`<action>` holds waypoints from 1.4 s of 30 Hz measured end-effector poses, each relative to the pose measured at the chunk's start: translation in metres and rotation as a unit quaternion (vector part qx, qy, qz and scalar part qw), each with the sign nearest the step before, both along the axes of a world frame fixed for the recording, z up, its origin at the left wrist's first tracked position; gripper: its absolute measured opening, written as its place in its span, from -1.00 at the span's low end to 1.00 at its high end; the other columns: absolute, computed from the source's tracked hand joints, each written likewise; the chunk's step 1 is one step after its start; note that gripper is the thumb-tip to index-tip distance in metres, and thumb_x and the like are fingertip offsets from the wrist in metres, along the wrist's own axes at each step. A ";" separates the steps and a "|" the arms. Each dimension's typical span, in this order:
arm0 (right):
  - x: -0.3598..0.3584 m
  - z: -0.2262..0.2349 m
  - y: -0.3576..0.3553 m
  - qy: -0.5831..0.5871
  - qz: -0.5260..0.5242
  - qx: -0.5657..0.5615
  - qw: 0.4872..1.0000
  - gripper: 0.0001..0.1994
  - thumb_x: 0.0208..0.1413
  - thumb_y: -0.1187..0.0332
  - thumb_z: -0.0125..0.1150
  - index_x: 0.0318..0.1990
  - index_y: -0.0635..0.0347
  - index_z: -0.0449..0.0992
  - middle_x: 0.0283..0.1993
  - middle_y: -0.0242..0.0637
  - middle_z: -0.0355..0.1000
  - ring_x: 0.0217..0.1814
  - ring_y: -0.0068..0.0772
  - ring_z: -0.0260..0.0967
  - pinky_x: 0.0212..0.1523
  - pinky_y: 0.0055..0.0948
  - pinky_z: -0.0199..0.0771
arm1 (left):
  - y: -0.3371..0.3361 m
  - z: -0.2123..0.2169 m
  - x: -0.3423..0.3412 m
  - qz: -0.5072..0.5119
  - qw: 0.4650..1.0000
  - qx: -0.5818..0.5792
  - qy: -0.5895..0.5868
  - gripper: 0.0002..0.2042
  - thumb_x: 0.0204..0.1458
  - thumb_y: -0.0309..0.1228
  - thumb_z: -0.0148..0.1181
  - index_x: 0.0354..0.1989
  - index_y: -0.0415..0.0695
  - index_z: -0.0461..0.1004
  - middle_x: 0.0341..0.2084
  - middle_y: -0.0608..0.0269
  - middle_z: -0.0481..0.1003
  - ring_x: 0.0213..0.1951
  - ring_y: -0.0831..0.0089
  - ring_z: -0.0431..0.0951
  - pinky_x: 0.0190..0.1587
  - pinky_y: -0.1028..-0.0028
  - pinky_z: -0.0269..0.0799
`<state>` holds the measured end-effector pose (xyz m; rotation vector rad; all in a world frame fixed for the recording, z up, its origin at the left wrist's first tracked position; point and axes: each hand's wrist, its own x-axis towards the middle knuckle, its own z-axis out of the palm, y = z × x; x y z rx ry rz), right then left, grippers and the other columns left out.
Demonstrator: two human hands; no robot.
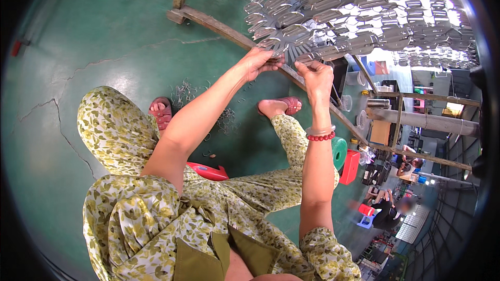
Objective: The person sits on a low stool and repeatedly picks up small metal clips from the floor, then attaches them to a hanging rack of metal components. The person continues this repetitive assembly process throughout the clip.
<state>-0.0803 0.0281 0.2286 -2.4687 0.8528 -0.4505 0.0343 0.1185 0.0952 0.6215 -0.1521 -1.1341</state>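
Observation:
Many flat, grey metal pieces (359, 41) hang in dense rows above and ahead of me. My left hand (260, 63) is raised to the lowest corner of these rows, its thumb and fingers closed about the edge of one metal piece (281, 50). Just to its right, my right hand (316, 77) pinches at the bottom row with thumb and forefinger. What lies between those fingertips is too small to make out. A pale bangle (320, 129) and a red bead bracelet (320, 137) circle my right wrist.
A wooden frame (224, 30) runs diagonally beneath the hanging pieces. Small bent metal bits (185, 95) lie scattered on the green floor (120, 36) between my feet. A red box (349, 167) and a green roll (339, 153) stand beside my right arm. Other people sit farther right.

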 end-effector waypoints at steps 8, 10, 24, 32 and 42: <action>-0.011 0.023 0.027 0.025 0.060 0.110 0.992 -0.77 -0.07 0.39 0.33 -0.30 0.41 0.63 -0.44 -0.17 0.58 -0.40 -0.44 0.54 -0.35 -0.51 0.50 | 0.026 -0.016 -0.021 -0.143 0.987 -0.043 -0.052 -0.53 0.09 -0.03 0.19 0.06 -0.08 0.46 0.00 0.17 0.50 0.00 0.33 0.50 0.05 0.29 0.40; -0.022 0.031 0.034 0.123 0.059 0.035 0.990 -0.75 -0.06 0.33 0.32 -0.30 0.38 0.64 -0.41 -0.19 0.58 -0.34 -0.47 0.52 -0.26 -0.47 0.50 | 0.038 -0.014 -0.038 -0.128 0.985 -0.100 -0.053 -0.57 0.08 -0.14 0.23 0.06 -0.12 0.48 -0.06 0.19 0.52 -0.05 0.37 0.50 0.02 0.32 0.43; -0.062 -0.007 0.020 -0.073 0.052 0.065 0.994 -0.93 0.08 0.52 0.25 -0.37 0.38 0.57 -0.47 -0.40 0.49 -0.42 -0.70 0.34 -0.35 -0.66 0.35 | 0.037 -0.026 -0.099 -0.039 0.937 0.145 -0.315 -0.84 -0.13 -0.40 0.22 -0.50 -0.27 0.56 -0.60 0.17 0.53 -0.49 0.54 0.52 -0.43 0.47 0.43; -0.061 -0.019 0.006 -0.091 0.050 -0.017 0.994 -0.91 0.09 0.51 0.25 -0.30 0.37 0.54 -0.44 -0.40 0.48 -0.39 -0.68 0.36 -0.32 -0.65 0.36 | 0.142 -0.193 -0.143 -0.198 0.607 0.503 -0.583 -0.83 -0.17 -0.49 0.26 -0.39 -0.30 0.56 -0.41 -0.26 0.52 -0.26 -0.04 0.59 -0.13 0.14 0.50; -0.064 -0.026 -0.007 -0.105 0.038 0.019 0.994 -0.90 0.09 0.50 0.25 -0.27 0.36 0.55 -0.45 -0.42 0.48 -0.41 -0.73 0.31 -0.37 -0.66 0.34 | 0.195 -0.233 -0.023 0.035 0.549 0.607 -0.573 -0.88 -0.08 -0.44 0.29 -0.45 -0.25 0.58 -0.45 -0.15 0.55 -0.29 -0.06 0.59 -0.18 0.16 0.53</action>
